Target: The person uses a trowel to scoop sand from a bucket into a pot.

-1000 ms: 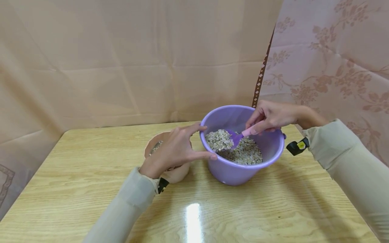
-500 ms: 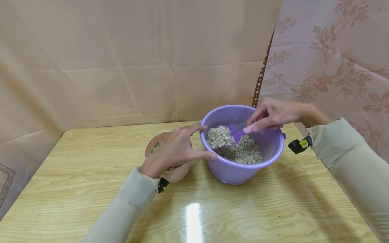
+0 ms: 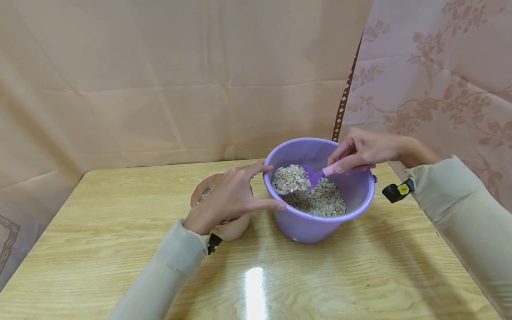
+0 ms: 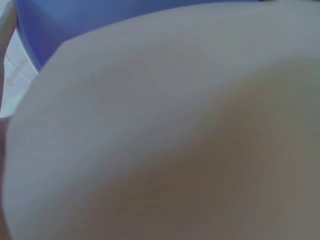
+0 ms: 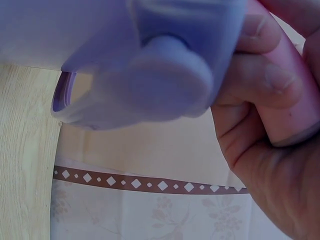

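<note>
A lilac bucket [image 3: 304, 230] stands on the table, partly filled with pale oat-like flakes [image 3: 322, 202]. My right hand [image 3: 362, 153] pinches the pink handle [image 5: 290, 85] of a purple scoop [image 3: 317, 178]. A heaped load of flakes [image 3: 291, 179] fills the scoop, level with the bucket's left inner side. On the bucket's left rim rests my left hand [image 3: 236, 191], thumb and forefinger spread and fairly straight. Under that hand sits a peach bowl [image 3: 235, 227], mostly covered, with some flakes showing inside. In the left wrist view a blurred pale surface hides most of the work.
The wood-grain table [image 3: 120, 249] has its far edge against a beige curtain [image 3: 160, 89]. A floral cloth [image 3: 448, 89] hangs at the right. In the right wrist view the bucket's round handle lug [image 5: 170, 75] is close to the right hand.
My right hand has shifted slightly to the right and up with the loaded scoop, which stays within the bucket. The left hand, bucket and bowl have kept their places.
</note>
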Demonstrator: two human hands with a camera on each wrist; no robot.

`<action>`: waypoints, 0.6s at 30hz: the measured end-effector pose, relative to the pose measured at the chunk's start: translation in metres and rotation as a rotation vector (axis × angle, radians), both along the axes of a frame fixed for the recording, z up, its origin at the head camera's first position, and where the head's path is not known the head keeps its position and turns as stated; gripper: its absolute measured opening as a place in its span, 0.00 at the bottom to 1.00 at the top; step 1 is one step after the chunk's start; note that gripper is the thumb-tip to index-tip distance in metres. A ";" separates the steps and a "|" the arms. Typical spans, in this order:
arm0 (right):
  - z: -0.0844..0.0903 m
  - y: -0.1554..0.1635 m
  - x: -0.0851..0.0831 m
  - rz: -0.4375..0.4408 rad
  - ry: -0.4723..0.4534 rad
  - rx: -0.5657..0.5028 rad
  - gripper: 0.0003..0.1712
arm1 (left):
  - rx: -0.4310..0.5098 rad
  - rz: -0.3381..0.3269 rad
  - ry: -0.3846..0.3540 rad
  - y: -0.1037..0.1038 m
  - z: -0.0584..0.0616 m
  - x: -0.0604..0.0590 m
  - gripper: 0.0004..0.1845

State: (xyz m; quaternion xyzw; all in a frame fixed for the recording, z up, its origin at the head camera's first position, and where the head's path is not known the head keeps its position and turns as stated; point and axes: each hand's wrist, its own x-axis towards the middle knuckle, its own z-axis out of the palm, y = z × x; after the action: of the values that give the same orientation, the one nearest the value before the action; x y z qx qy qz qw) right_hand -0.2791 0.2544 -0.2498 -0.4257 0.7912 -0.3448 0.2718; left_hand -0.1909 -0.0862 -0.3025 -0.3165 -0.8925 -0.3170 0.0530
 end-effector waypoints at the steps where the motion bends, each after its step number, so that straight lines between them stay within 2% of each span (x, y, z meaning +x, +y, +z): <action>1: 0.000 0.001 0.000 0.003 -0.003 0.000 0.10 | 0.003 0.000 -0.001 0.001 -0.001 0.001 0.49; 3: -0.001 0.002 0.000 0.003 -0.005 0.006 0.10 | 0.005 0.003 -0.001 0.001 -0.004 0.002 0.49; 11: 0.004 0.004 0.000 -0.024 -0.016 0.026 0.09 | -0.003 0.003 0.005 0.001 -0.002 0.001 0.49; 18: 0.012 0.007 0.001 -0.035 -0.029 0.039 0.09 | -0.015 -0.005 -0.021 0.000 0.000 0.000 0.49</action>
State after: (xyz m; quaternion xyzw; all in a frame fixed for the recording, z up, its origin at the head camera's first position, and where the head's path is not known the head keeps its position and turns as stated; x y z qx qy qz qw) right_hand -0.2785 0.2611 -0.2376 -0.4012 0.8010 -0.3405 0.2855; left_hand -0.1906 -0.0863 -0.3025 -0.3159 -0.8945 -0.3137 0.0406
